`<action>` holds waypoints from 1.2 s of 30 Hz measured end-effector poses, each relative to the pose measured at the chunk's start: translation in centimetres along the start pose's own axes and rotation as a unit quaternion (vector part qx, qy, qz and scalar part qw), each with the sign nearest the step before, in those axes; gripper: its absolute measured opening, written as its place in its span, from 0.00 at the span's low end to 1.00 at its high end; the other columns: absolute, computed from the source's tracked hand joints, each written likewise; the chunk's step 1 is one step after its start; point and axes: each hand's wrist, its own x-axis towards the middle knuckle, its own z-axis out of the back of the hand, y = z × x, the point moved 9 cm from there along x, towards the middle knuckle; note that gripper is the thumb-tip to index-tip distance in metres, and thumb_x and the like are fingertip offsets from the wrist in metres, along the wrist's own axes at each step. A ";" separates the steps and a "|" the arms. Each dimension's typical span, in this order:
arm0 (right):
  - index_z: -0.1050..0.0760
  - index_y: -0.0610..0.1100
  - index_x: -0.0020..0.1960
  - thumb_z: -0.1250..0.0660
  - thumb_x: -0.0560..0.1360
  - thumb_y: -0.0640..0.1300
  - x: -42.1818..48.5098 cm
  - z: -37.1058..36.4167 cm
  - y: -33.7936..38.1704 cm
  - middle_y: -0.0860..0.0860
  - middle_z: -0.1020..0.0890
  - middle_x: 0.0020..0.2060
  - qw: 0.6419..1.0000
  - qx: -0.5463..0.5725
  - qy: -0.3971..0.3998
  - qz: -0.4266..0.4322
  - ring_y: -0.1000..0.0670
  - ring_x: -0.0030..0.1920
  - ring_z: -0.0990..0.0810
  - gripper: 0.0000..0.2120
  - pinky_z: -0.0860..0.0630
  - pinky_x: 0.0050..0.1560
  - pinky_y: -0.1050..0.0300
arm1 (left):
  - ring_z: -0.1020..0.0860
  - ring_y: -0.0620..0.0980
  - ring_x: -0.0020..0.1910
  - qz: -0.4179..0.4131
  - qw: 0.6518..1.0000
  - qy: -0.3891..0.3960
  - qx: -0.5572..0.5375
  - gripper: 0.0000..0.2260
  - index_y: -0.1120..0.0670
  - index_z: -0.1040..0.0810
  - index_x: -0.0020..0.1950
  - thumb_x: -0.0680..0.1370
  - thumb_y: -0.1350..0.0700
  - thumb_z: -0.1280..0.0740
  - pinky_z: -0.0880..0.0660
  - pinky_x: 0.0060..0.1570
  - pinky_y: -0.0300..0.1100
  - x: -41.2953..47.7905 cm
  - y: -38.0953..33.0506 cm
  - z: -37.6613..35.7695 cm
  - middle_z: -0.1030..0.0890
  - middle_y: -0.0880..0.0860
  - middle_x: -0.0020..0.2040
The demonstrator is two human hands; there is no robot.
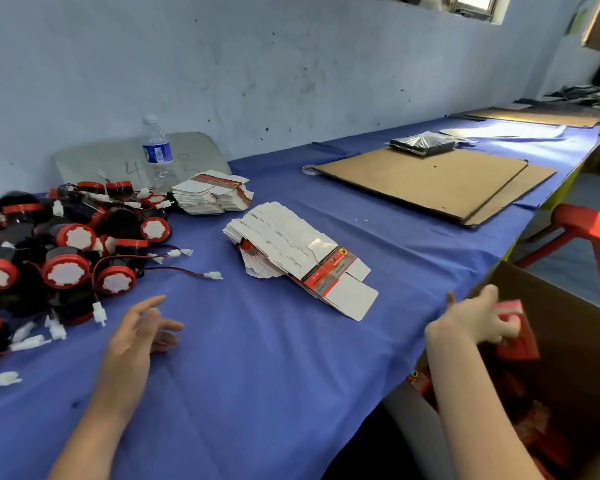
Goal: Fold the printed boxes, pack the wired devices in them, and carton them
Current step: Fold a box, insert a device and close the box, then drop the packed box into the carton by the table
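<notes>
A heap of round black and red wired devices (66,251) with white connectors lies at the left of the blue table. Two stacks of flat printed boxes sit beside it: one fanned out mid-table (298,254), one further back (212,194). My left hand (142,327) hovers open over the blue cloth, just right of the heap, holding nothing. My right hand (478,317) grips a folded red printed box (516,337) over the open brown carton (568,341) beyond the table's right edge. More red boxes lie inside the carton.
A water bottle (157,150) stands at the back by the wall. Flat cardboard sheets (430,181) with a black wrapped pack (421,143) lie further along the table. A red plastic stool (589,233) stands right of the table, behind the carton.
</notes>
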 end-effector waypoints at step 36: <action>0.25 0.45 0.55 0.42 0.79 0.39 -15.6 -19.4 -0.7 0.46 0.26 0.38 0.575 -0.519 0.423 0.470 0.42 0.39 0.31 0.10 0.36 0.38 0.54 | 0.21 0.58 0.44 -0.009 1.000 -0.012 0.007 0.17 0.51 0.26 0.64 0.81 0.46 0.46 0.26 0.47 0.51 0.0 -0.6 0.1 0.19 0.59 0.49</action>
